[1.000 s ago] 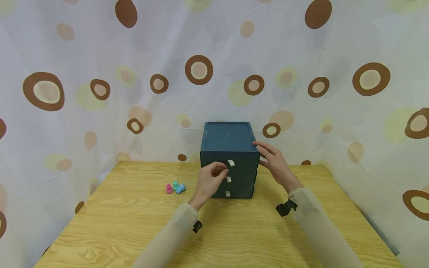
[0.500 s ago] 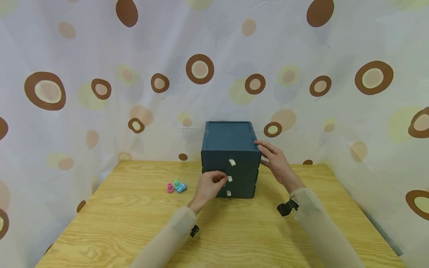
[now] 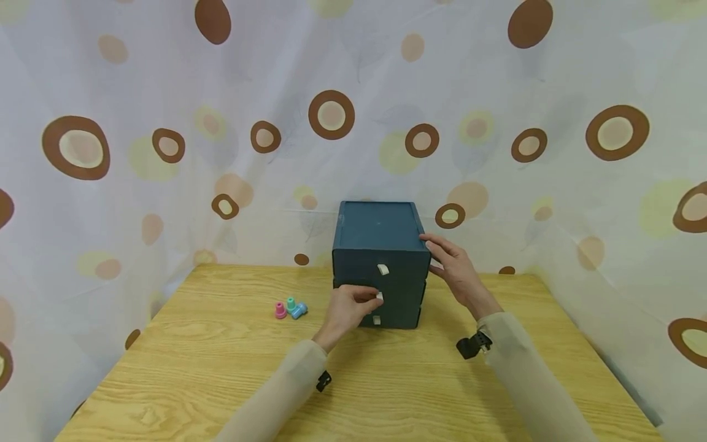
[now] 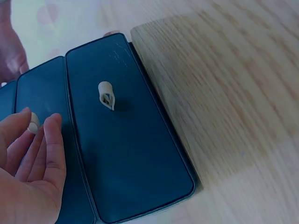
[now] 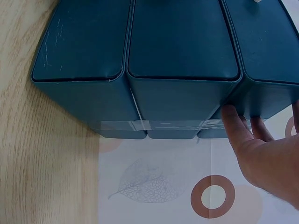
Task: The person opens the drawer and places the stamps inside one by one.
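Left hand [image 3: 347,309] lowered, caps [image 3: 289,308] beside drawers [image 3: 380,264]

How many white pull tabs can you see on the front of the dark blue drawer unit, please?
3, stacked in one column: the top tab on the upper drawer, the middle tab at the left hand's fingertips, and the bottom tab on the lowest drawer, just beside that hand.

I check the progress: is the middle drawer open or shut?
Shut: the middle drawer sits flush with the others; the left hand touches its tab.
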{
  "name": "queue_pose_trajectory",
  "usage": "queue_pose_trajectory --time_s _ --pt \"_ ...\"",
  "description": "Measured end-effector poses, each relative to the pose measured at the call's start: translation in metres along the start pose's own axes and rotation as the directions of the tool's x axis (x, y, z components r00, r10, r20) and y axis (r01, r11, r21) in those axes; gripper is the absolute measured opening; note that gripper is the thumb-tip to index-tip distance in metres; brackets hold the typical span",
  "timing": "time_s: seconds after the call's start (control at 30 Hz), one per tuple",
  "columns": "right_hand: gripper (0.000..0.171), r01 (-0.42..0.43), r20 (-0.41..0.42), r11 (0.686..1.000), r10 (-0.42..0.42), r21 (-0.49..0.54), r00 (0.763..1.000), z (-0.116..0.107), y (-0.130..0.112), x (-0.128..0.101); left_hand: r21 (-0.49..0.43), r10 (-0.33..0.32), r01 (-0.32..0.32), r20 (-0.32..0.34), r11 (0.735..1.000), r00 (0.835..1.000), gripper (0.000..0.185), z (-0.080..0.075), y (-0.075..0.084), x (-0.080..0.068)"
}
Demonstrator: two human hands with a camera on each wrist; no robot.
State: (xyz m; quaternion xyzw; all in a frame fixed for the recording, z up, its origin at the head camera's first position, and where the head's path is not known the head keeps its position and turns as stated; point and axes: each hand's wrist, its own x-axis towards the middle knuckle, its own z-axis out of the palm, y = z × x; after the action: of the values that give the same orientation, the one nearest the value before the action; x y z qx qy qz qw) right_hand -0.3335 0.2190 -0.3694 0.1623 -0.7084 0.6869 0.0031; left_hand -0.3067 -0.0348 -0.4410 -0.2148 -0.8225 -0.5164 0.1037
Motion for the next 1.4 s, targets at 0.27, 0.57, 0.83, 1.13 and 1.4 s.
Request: queue_pose_trajectory --time_s 0.27,0.57,0.83,1.13,1.4 --pt "0.056 -0.005 -0.005 1.000 0.005 0.004 1.000 0.000 -0.001 0.002 -0.043 -0.038 0.039 0.013 0.998 0.999 0.022 0.000 0.001 0.000" --pt "0.057 -0.001 0.002 1.000 0.001 0.000 1.000 -0.001 0.000 0.000 -0.051 -0.084 0.086 0.047 0.995 0.995 0.019 -0.001 0.006 -0.003" --pt "0.056 0.001 0.006 1.000 -0.001 0.003 1.000 -0.001 0.000 -0.001 -0.035 -0.060 0.063 0.079 0.997 0.995 0.020 -0.002 0.003 -0.009" --pt "0.057 -0.004 -0.001 1.000 0.004 0.007 1.000 -0.002 0.000 0.000 0.051 0.079 -0.086 0.128 0.995 0.989 0.018 -0.005 0.012 -0.020" --pt "0.057 -0.012 0.007 1.000 0.012 0.008 1.000 -0.001 0.000 0.000 0.074 0.109 -0.121 0.149 0.990 0.983 0.017 -0.007 0.011 -0.027"
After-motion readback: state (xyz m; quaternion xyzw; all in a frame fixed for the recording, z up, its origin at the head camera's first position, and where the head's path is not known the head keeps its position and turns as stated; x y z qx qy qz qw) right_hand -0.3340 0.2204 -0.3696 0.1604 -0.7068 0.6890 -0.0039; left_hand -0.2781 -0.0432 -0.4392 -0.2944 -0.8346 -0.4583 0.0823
